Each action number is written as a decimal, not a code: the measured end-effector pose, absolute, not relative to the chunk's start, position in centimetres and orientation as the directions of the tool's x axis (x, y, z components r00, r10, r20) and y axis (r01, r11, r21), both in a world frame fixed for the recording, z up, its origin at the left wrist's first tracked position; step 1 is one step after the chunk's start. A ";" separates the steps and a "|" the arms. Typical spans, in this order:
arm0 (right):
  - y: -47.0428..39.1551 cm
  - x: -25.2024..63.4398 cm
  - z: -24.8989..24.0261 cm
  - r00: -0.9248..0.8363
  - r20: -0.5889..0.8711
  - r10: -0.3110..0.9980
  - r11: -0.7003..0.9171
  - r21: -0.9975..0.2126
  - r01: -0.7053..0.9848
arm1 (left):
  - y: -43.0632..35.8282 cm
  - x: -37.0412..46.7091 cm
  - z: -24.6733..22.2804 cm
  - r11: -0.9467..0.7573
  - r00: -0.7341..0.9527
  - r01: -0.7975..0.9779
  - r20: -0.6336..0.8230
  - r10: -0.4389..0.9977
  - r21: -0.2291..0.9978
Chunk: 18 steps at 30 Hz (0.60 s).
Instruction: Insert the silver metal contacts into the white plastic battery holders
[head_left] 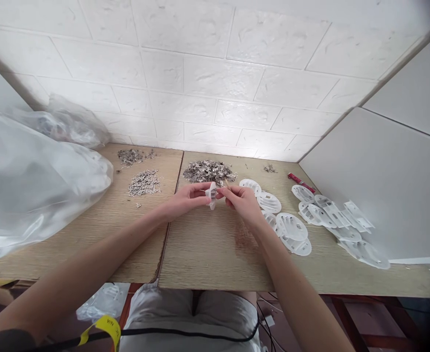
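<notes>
My left hand grips a round white plastic part by its rim, holding it on edge above the table. The part's slotted face is turned to the right, and small metal pieces seem to sit in it. My right hand is closed in a pinch at that face. A thin tan tip pokes up by its fingers, too small to name, and the fingertips hide what else they hold. Just behind both hands lies a heap of small metal clips.
More white plastic parts lie right of my right hand, with another group beyond. A red tool or tube lies behind them. Flat-spread metal clips and a smaller heap are on the left, near a large plastic bag.
</notes>
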State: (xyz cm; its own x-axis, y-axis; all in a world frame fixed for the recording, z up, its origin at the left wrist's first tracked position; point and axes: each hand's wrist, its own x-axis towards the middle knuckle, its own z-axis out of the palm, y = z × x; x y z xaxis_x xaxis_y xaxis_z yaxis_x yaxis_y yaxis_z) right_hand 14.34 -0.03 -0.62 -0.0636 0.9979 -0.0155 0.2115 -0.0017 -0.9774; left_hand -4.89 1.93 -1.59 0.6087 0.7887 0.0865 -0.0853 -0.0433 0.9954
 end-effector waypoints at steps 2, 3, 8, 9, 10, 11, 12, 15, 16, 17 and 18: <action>0.0 14.4 -0.4 -0.065 -0.035 0.997 -0.027 -0.992 0.127 | 2.0 -4.7 -1.7 0.006 0.598 -0.164 0.095 0.795 0.986; 0.0 14.5 -0.4 -0.064 -0.043 0.997 -0.037 -0.995 0.094 | 2.0 -4.7 -1.7 0.047 0.597 -0.209 0.090 0.797 0.977; 0.1 14.8 -0.2 -0.069 -0.016 0.997 -0.011 -0.997 0.080 | 2.3 -4.4 -1.8 0.244 0.573 -0.356 0.005 0.819 0.902; 0.2 14.9 -0.3 -0.054 0.000 0.999 0.006 -0.994 0.108 | 2.4 -4.5 -1.8 0.257 0.559 -0.378 -0.002 0.829 0.889; 0.3 15.1 -0.4 -0.023 0.022 0.999 0.026 -0.988 0.151 | 2.5 -4.5 -1.7 0.260 0.538 -0.402 -0.003 0.843 0.878; 0.4 15.2 -0.5 0.024 0.054 0.998 0.048 -0.976 0.213 | 2.6 -4.5 -1.6 0.257 0.513 -0.425 -0.003 0.858 0.868; 0.6 15.4 -0.6 0.077 0.098 0.992 0.071 -0.954 0.291 | 2.6 -4.6 -1.4 0.247 0.483 -0.448 0.000 0.875 0.859; 1.0 15.7 -0.9 0.165 0.241 0.956 0.107 -0.814 0.571 | 2.8 -4.7 -0.9 0.192 0.377 -0.509 0.016 0.926 0.839; 1.1 15.8 -1.1 0.153 0.274 0.950 0.111 -0.749 0.653 | 2.8 -4.8 -0.8 0.176 0.346 -0.523 0.018 0.938 0.834; 1.1 15.8 -1.2 0.125 0.294 0.948 0.116 -0.681 0.723 | 2.9 -4.9 -0.7 0.165 0.319 -0.535 0.017 0.948 0.828; 1.1 15.7 -1.4 0.090 0.305 0.948 0.122 -0.611 0.782 | 2.9 -4.9 -0.6 0.160 0.299 -0.545 0.012 0.954 0.823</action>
State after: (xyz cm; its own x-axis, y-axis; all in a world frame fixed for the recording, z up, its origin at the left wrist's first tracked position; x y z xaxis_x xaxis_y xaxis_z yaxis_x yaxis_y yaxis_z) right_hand 15.74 1.14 -1.36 0.0899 0.9483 0.3045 0.7819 0.1222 -0.6113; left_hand -4.92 2.90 -0.57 0.2990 0.9542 0.0123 -0.5448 0.1601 0.8231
